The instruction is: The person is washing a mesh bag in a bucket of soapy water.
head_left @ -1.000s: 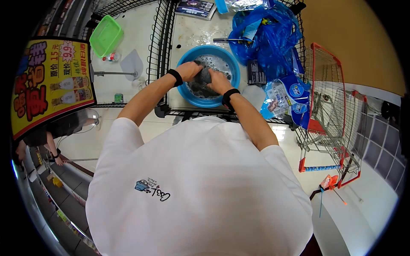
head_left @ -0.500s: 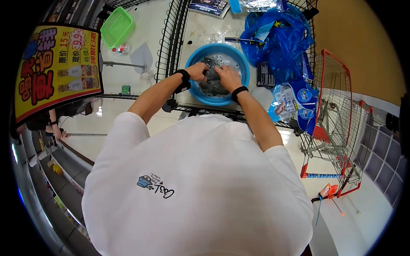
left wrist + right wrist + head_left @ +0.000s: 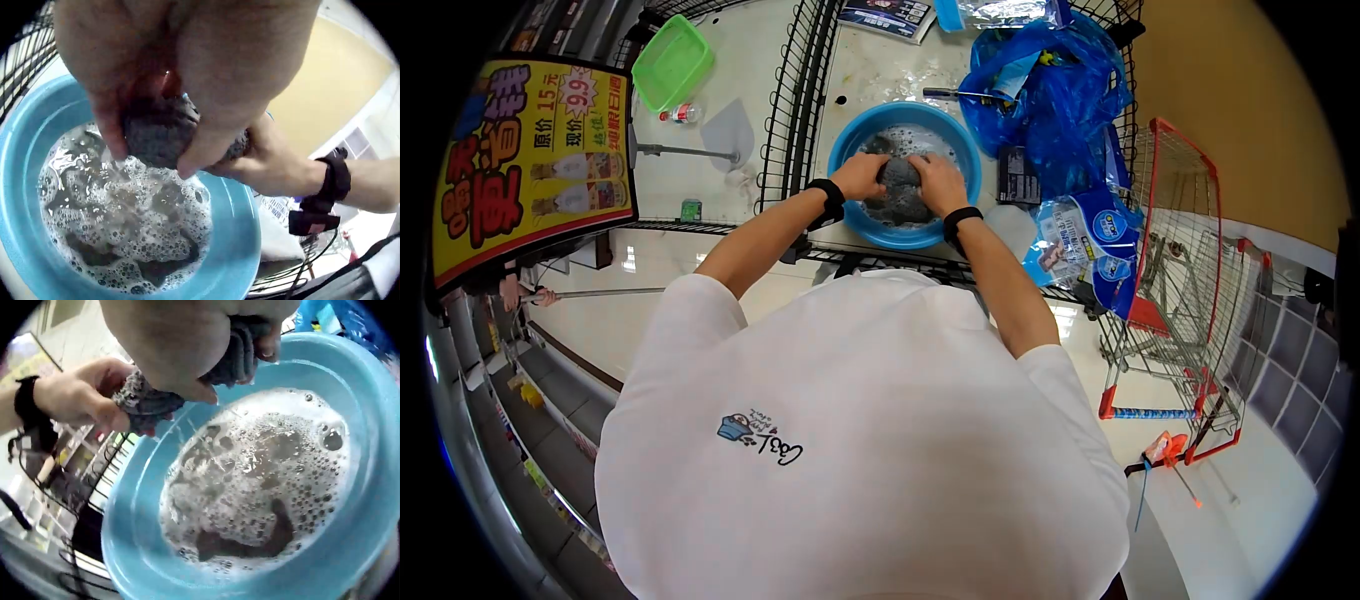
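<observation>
A wet, dark grey cloth (image 3: 899, 178), bunched into a thick roll, is held over a round blue basin (image 3: 900, 241). My left hand (image 3: 860, 177) grips one end, its thumb and fingers curled round it in the left wrist view. The other end is gripped by my right hand (image 3: 941, 186); folds of the cloth (image 3: 240, 353) stick out past its fingers. Drips fall from the cloth in the right wrist view. Below lies grey, foamy water (image 3: 256, 469) with patches of bubbles. Each wrist wears a black band.
Right of the basin are a blue plastic bag (image 3: 1050, 110), a dark box (image 3: 1018, 176) and a blue-and-white package (image 3: 1085, 245). Black wire rack sides (image 3: 798, 100) stand to the left, with a green tray (image 3: 672, 65) beyond. A shopping cart (image 3: 1175, 270) stands far right.
The cloth was lower and more spread in the basin half a second ago; now it is gathered into a compact lump between both hands, clear of the foam.
</observation>
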`<action>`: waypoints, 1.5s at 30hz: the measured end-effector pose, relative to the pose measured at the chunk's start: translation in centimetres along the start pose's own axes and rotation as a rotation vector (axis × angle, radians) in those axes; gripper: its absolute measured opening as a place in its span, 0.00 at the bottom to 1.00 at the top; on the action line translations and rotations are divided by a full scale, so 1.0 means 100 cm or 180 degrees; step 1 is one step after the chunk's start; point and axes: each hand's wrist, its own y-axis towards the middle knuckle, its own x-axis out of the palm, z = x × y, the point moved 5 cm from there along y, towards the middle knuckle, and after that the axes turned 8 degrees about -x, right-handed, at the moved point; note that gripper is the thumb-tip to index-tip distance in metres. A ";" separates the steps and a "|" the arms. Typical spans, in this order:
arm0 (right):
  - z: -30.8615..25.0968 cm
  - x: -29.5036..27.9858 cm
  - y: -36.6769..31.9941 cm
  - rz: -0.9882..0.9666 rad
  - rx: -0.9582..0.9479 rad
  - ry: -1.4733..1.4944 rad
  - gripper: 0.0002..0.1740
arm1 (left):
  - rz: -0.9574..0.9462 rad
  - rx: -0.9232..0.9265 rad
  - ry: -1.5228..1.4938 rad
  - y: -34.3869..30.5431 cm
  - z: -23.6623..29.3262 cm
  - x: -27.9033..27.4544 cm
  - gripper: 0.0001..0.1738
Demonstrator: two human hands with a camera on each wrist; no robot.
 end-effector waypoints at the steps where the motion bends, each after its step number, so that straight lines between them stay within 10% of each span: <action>1: 0.004 -0.002 -0.001 0.0016 0.0445 0.0363 0.24 | 0.0586 0.0389 0.0259 -0.001 0.003 -0.003 0.34; 9: 0.028 -0.001 0.001 0.0337 0.1819 0.1753 0.28 | 0.2384 0.1341 0.1632 -0.040 0.041 -0.022 0.28; 20: 0.011 0.010 0.006 -0.0191 0.2672 0.5514 0.11 | 0.2222 0.1728 0.2541 -0.055 0.045 -0.028 0.29; 45: -0.039 -0.051 0.015 -0.2254 0.1396 0.6866 0.13 | 0.2319 0.4457 0.2956 -0.040 0.106 -0.109 0.19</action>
